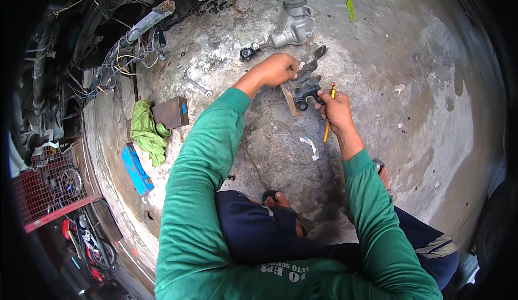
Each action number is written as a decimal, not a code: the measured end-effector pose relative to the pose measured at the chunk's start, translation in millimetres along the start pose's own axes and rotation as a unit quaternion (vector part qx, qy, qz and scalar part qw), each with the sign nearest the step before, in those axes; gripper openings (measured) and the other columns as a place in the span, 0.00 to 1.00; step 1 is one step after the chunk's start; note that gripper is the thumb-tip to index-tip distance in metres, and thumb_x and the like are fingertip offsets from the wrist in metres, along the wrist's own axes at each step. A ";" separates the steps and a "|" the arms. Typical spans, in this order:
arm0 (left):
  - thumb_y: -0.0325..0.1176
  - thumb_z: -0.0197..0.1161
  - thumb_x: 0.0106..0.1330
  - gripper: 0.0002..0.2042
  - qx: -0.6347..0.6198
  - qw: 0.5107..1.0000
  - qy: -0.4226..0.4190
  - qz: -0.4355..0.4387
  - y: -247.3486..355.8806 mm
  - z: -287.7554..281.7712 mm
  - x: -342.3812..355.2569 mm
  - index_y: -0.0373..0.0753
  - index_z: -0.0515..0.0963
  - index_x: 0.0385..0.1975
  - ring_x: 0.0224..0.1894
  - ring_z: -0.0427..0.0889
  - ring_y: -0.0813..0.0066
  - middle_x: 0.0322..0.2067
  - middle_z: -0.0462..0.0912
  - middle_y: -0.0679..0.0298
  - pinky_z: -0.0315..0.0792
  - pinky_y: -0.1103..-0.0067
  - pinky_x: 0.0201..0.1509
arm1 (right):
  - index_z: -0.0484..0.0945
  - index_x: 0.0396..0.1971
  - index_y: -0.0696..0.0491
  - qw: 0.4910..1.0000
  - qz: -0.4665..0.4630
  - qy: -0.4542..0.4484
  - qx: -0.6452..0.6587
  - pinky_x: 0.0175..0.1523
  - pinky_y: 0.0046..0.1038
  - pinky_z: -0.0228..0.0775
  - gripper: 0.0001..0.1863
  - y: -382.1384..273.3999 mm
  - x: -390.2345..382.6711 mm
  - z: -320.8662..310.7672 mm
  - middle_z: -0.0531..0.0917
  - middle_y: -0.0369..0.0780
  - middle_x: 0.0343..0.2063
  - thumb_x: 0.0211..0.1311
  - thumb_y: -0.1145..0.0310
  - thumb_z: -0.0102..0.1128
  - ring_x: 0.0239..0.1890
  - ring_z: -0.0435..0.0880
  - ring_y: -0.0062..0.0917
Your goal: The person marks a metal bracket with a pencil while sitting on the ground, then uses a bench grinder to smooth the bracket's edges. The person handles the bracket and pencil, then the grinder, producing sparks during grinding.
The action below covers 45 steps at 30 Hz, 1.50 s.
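Observation:
A black metal bracket (308,91) with a long arm and rounded lugs is between my two hands, above the concrete. My left hand (276,70) has its fingers closed at the bracket's left side; its fingertips are partly hidden. Beneath that hand a flat brownish strip (292,101) lies against the bracket. My right hand (338,110) grips a yellow pencil (326,132), its red end up, while the thumb and fingers also touch the bracket's right end. Just beyond is a grey metal gear housing (295,26) with a shaft and a black joint (248,52).
At left are a wrench (198,86), a brown metal box (171,112), a green cloth (147,131) and a blue box (136,169). Wires and a metal tube (145,22) fill the upper left. A white scrap (310,147) lies near my feet.

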<state>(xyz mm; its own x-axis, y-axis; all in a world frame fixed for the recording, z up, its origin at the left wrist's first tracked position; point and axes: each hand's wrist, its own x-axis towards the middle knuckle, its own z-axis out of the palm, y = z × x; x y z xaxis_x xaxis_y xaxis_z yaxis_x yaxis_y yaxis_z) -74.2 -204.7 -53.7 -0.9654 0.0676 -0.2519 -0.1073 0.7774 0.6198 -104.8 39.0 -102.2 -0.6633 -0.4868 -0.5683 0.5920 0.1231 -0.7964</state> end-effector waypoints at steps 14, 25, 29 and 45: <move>0.31 0.69 0.62 0.09 -0.005 1.000 0.011 -0.022 0.5 4.7 -0.2 0.33 0.84 0.38 0.38 0.86 0.59 0.34 0.87 0.52 0.77 0.67 0.43 | 0.79 0.34 0.56 1.000 0.009 -0.006 0.001 0.14 0.21 0.57 0.11 2.4 -2.7 -1.9 0.83 0.42 0.20 0.71 0.64 0.62 0.10 0.69 0.17; 0.29 0.68 0.62 0.08 -0.001 1.000 0.018 -0.018 4.4 4.4 -4.0 0.33 0.83 0.37 0.36 0.86 0.60 0.32 0.87 0.52 0.76 0.68 0.42 | 0.78 0.32 0.55 1.000 0.013 -0.017 0.005 0.13 0.21 0.56 0.10 1.6 -6.4 -0.5 0.84 0.43 0.21 0.70 0.65 0.62 0.10 0.69 0.17; 0.29 0.68 0.62 0.08 -0.011 1.000 0.012 -0.021 2.0 5.2 -4.7 0.33 0.83 0.37 0.36 0.86 0.62 0.32 0.86 0.53 0.76 0.68 0.41 | 0.78 0.33 0.56 1.000 0.015 -0.022 -0.003 0.13 0.21 0.56 0.09 2.6 -8.6 0.0 0.84 0.43 0.22 0.70 0.65 0.61 0.10 0.70 0.17; 0.30 0.68 0.63 0.09 -0.015 1.000 0.009 -0.019 6.1 4.6 -8.0 0.33 0.83 0.39 0.36 0.86 0.62 0.32 0.87 0.53 0.77 0.69 0.42 | 0.78 0.34 0.56 1.000 0.014 -0.025 -0.006 0.14 0.20 0.57 0.09 3.1 -8.3 -2.0 0.84 0.43 0.22 0.70 0.65 0.61 0.10 0.70 0.16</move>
<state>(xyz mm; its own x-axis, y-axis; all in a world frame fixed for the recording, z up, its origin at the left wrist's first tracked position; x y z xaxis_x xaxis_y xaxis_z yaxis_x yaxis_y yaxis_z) -66.1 -197.6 -51.3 -0.9647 0.0267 -0.2621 -0.1509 0.7595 0.6328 -98.4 45.2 -100.3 -0.6228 -0.5248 -0.5803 0.6051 0.1470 -0.7824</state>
